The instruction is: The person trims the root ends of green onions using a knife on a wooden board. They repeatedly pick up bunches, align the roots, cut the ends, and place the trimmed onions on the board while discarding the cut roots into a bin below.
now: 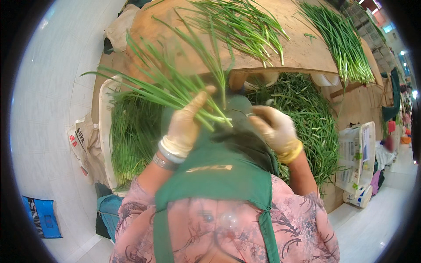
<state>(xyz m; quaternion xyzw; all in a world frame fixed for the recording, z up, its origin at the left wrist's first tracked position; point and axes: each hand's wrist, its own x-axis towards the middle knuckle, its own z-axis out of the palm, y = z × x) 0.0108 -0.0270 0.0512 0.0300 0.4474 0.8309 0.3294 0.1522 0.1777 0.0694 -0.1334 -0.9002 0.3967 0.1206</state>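
My left hand, in a pale thin glove, is closed around a small bunch of green garlic chives; the leaves fan to the upper left and the pale stem ends point toward my right hand. My gloved right hand is to the right, apart from the bunch, thumb and fingers close together and blurred; a thin, dark strand shows at its fingertips. A few upright chive leaves stand between the hands, blurred. On the wooden table beyond lie a loose spread of chives and a neater bundle.
A white crate full of chives stands at the left. A heap of loose leaves lies below the table at the right, with a white plastic basket beyond it. A printed sack and a blue bag lie at the left.
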